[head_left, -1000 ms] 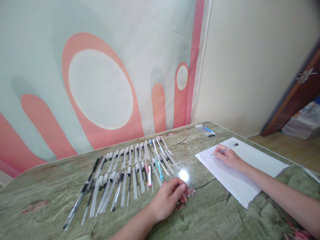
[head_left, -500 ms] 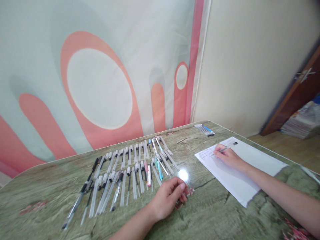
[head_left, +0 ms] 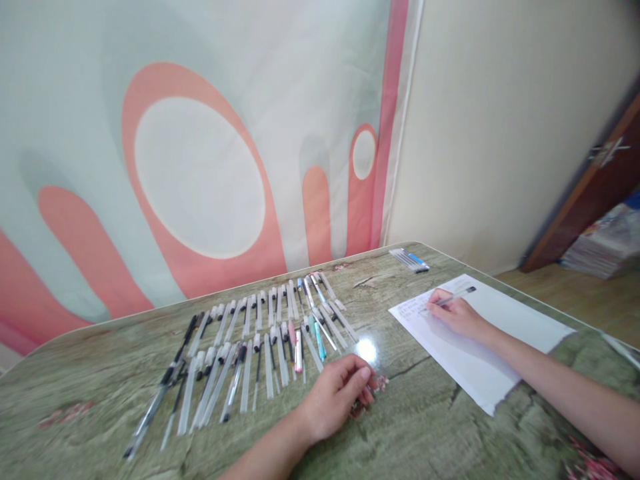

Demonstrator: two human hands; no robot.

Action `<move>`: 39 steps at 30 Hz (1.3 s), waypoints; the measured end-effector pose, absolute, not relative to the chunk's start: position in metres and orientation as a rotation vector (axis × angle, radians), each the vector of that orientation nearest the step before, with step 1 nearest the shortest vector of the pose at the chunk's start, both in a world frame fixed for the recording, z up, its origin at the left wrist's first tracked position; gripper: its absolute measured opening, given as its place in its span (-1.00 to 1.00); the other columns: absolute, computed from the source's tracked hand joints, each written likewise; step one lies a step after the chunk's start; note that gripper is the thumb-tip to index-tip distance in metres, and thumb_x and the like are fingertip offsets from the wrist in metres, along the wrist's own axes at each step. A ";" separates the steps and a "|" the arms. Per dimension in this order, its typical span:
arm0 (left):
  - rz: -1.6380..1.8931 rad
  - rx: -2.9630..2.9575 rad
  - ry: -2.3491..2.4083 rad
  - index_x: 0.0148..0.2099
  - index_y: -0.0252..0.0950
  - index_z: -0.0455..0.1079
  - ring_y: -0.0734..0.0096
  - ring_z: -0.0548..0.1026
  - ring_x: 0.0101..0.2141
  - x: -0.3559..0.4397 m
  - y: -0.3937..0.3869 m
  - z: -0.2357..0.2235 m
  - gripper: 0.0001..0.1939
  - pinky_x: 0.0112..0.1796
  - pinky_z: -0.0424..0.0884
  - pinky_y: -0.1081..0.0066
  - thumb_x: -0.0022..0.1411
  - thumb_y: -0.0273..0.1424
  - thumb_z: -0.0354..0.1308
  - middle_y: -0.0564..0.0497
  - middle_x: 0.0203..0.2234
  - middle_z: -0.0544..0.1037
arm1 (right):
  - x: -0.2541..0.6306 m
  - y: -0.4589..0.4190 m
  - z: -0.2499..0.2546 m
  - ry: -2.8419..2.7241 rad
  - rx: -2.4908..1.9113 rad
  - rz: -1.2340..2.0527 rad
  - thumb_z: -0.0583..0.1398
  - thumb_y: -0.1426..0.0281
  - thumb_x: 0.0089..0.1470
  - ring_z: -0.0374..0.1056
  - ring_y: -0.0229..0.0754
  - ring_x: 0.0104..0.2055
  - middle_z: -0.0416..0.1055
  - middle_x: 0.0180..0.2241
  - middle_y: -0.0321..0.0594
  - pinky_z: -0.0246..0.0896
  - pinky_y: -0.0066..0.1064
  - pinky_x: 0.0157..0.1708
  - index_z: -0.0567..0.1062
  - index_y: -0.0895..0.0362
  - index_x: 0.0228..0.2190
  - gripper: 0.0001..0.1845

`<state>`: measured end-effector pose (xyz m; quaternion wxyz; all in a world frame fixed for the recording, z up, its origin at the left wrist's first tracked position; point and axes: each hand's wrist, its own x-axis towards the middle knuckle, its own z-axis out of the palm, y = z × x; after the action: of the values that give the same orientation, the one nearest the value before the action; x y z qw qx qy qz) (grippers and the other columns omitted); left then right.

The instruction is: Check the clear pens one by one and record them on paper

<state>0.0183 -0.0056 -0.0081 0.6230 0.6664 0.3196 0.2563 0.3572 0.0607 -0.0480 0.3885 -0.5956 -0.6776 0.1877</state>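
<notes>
My right hand (head_left: 453,313) is closed round a pen (head_left: 457,295), its dark end pointing up to the right. The pen's tip, hidden by the fingers, is over the upper left of a white sheet of paper (head_left: 520,320), where lines of handwriting show. The side of this hand rests on the sheet. My left hand (head_left: 340,393) lies on the table with its fingers curled in and the thumb against them; what they hold, if anything, is hidden. Just left of it, many pens (head_left: 245,377) are laid out in two slanting rows, mostly clear-barrelled, a few coloured.
A bundle of pens or refills (head_left: 409,260) with a blue strip lies near the table's far right corner. The table (head_left: 400,433) has a green wood-grain surface with flower prints. A patterned backdrop (head_left: 200,180) stands behind it. Stacked papers (head_left: 600,247) sit by a brown door (head_left: 595,173).
The pen in my right hand has shifted very slightly over the paper. My left hand and the rows of pens stay put.
</notes>
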 end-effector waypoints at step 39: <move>0.596 1.471 0.749 -0.32 -0.36 0.29 0.55 0.33 -0.56 0.016 -0.012 -0.005 -0.61 -0.58 0.22 0.56 0.16 -0.09 -0.08 0.04 -0.56 0.37 | 0.191 0.122 -0.037 -2.205 -1.019 0.285 0.04 0.51 0.02 0.30 -0.15 -0.22 0.41 -0.30 -0.20 0.17 -0.32 -0.19 0.44 0.07 -0.29 -0.76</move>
<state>0.0159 -0.0115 -0.0051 0.6392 0.6446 0.3283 0.2610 0.1906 0.1221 -0.0369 0.3408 -0.3918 -0.8476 0.1095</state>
